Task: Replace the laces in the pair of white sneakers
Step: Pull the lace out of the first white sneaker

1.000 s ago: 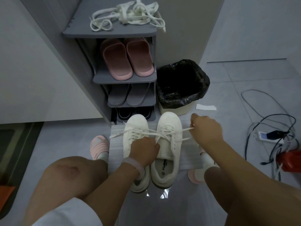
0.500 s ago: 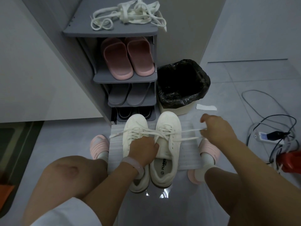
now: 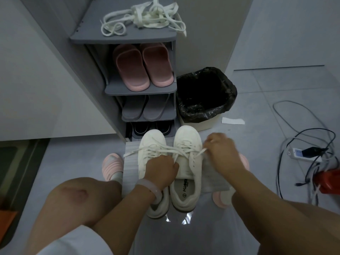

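On a pale ribbed foam sheet [image 3: 131, 162] at the foot of the grey 4-tier plastic shoe rack [image 3: 139, 91], the 2 white low-top sneakers [image 3: 185, 144] are stood side by side, toes toward the rack, probably so both stay within reach. The right-hand sneaker is steadied by the left hand [image 3: 161, 171], whose curled fingers grip its tongue region, likely to keep the shoe from sliding under tension. One end of the flat white lace [image 3: 200, 151] is pinched by the right hand [image 3: 220, 153] just beside that shoe's outer eyelets and appears to be drawn sideways. A loose tangle of white laces [image 3: 145, 19], count not discernible, is parked on the rack's top shelf. Below it, 2 pink slippers [image 3: 143, 67] and 2 grey slippers [image 3: 145, 107] are shelved. Right of the rack, 1 bin with a black liner [image 3: 206, 94] is set.
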{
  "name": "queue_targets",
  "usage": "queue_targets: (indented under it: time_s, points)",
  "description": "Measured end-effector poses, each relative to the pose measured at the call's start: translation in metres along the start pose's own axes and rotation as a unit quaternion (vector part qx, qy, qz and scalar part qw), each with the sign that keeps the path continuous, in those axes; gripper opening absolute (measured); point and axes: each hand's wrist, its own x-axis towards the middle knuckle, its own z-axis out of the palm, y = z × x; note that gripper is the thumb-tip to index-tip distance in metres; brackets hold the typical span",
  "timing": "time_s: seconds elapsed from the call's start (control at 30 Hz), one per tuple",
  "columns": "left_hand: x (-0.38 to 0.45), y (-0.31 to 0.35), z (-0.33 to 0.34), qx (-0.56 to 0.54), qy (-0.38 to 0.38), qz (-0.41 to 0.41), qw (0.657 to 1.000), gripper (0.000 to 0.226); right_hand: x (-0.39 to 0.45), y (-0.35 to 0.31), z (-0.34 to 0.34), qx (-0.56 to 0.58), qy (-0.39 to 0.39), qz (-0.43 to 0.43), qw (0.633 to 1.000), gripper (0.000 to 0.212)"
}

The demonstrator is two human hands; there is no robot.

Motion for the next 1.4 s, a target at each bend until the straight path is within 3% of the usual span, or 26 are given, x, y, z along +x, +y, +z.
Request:
queue_targets:
  time_s: [0.07,0.13,0.27,0.33,0.4,0.57,0.67,0.73,0.8,0.93,1.07,1.2,1.4]
  points:
    - [0.001,0.000,0.001,0.000,0.001,-0.002,1.000,0.037,0.004,0.027,-0.017,0.106,0.086,0.173,0.975,0.027]
    - [0.000,0.000,0.001,0.003,0.003,-0.001,1.000,0.037,0.003,0.052,-0.027,0.160,0.096,0.245,0.952,0.024]
    - [0.001,0.001,0.001,-0.006,0.005,-0.001,1.000,0.036,-0.004,0.028,-0.022,0.080,-0.123,0.044,0.988,0.041]
    - [0.000,0.000,0.000,-0.022,0.001,-0.001,1.000,0.035,-0.008,0.003,-0.011,0.058,-0.124,-0.056,0.989,0.047]
    - [-0.001,0.000,-0.001,-0.029,0.002,0.002,1.000,0.035,-0.008,-0.014,0.001,0.015,-0.070,-0.094,0.993,0.038]
    - [-0.002,0.000,-0.002,-0.019,0.003,0.004,1.000,0.037,-0.003,-0.019,0.006,-0.047,-0.041,-0.073,0.995,0.024]
    - [-0.001,0.000,-0.002,-0.014,0.002,0.004,1.000,0.037,0.002,0.002,-0.008,-0.026,0.041,0.073,0.996,0.022]
    - [-0.002,0.000,-0.002,-0.013,0.001,0.004,1.000,0.036,0.002,0.022,-0.018,0.024,0.102,0.180,0.978,0.018]
    - [-0.002,0.000,-0.002,-0.012,0.002,0.004,1.000,0.037,0.002,0.032,-0.021,0.041,0.080,0.162,0.983,0.020]
    - [-0.001,0.000,-0.001,-0.008,0.003,0.004,1.000,0.036,0.001,0.015,-0.017,0.068,-0.005,-0.008,0.998,0.038]
    - [-0.003,0.000,-0.003,-0.018,-0.001,0.004,1.000,0.036,-0.003,-0.007,0.002,0.004,-0.048,-0.091,0.995,0.031]
    - [-0.003,0.000,-0.004,-0.024,-0.002,0.003,1.000,0.037,-0.001,-0.007,0.004,-0.027,-0.032,-0.056,0.998,0.026]
    - [-0.006,0.003,-0.007,-0.007,-0.016,0.001,1.000,0.040,-0.002,0.020,-0.016,-0.019,0.073,0.126,0.989,0.020]
